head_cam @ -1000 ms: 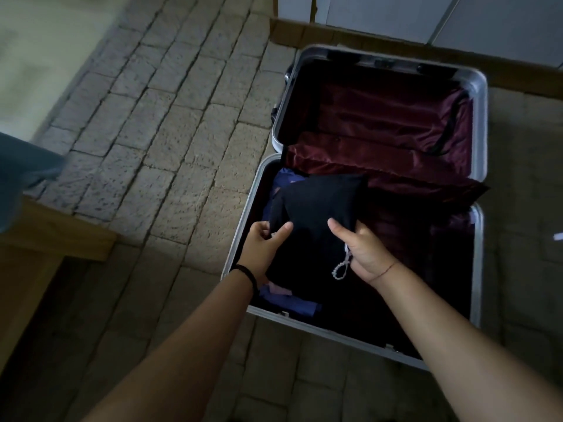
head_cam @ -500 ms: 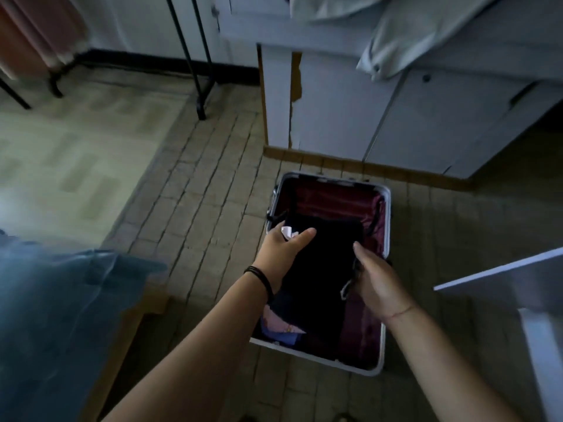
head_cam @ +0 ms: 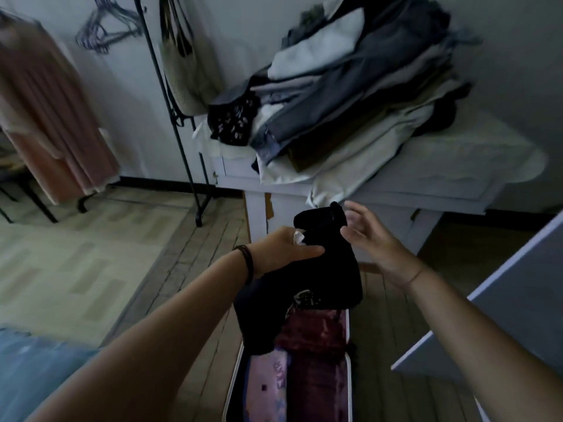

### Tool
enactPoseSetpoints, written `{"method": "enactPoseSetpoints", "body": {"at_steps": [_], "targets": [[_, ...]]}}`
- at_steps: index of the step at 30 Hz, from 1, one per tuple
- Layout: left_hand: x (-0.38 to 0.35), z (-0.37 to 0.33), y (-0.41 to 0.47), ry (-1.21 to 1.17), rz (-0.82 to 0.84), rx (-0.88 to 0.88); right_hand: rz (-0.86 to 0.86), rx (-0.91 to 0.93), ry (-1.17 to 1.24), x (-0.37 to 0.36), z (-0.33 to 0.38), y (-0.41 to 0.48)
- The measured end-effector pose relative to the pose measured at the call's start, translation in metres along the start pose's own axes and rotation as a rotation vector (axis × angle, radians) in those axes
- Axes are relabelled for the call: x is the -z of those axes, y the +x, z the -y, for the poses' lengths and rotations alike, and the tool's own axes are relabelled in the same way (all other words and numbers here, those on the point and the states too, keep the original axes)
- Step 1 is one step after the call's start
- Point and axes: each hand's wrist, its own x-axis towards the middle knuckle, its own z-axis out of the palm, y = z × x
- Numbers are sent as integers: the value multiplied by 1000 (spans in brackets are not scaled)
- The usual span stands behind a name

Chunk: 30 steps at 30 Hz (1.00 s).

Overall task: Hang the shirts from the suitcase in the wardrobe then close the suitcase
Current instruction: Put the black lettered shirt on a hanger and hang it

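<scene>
A black shirt (head_cam: 323, 269) hangs in the air above the open suitcase (head_cam: 348, 376), gripped near its collar by my left hand (head_cam: 283, 251). A white label shows by the thumb. My right hand (head_cam: 371, 239) is beside the shirt's upper right edge with fingers spread and relaxed, holding nothing. Inside the suitcase lie a pink patterned garment (head_cam: 268, 388) and dark red lining (head_cam: 316, 354). A black clothes rack (head_cam: 179, 117) stands at the back left with wire hangers (head_cam: 106, 28) and a pink dress (head_cam: 51, 111).
A white cabinet (head_cam: 396, 184) behind the suitcase carries a heap of folded clothes (head_cam: 350, 95). A white door panel (head_cam: 493, 309) juts in on the right. Blue cloth (head_cam: 39, 370) lies at the lower left. The floor is brick, with pale tiles to the left.
The view has risen from the suitcase toward the room. The black shirt has been lifted out of the case. My right hand has let go of it and opened.
</scene>
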Motion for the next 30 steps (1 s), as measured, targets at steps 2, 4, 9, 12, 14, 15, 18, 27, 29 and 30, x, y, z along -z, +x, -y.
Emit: {"method": "enactPoseSetpoints", "body": {"at_steps": [2, 4, 9, 12, 14, 15, 18, 27, 29, 30], "targets": [[0, -27, -10, 57, 25, -26, 83, 23, -30, 13, 17, -6], [-1, -47, -19, 108, 37, -74, 135, 22, 7, 22, 34, -14], [-3, -73, -26, 189, -12, -150, 71, 94, 82, 39, 63, -25], [-2, -79, -26, 216, -11, -180, -67, 151, 200, 49, 79, -29], [1, -81, -24, 279, -21, -199, -105, 193, 214, 51, 86, -31], [3, -81, -22, 329, -30, -214, -123, 207, 218, 51, 90, -32], [16, -75, -11, 475, 32, -231, -242, 260, 265, 55, 99, -32], [60, -66, 17, 504, 75, -129, -503, 321, 333, 85, 141, -24], [69, -73, 24, 384, 17, -150, -556, 327, 304, 90, 145, -22], [73, -77, 26, 292, -2, -163, -584, 330, 296, 94, 146, -21]]}}
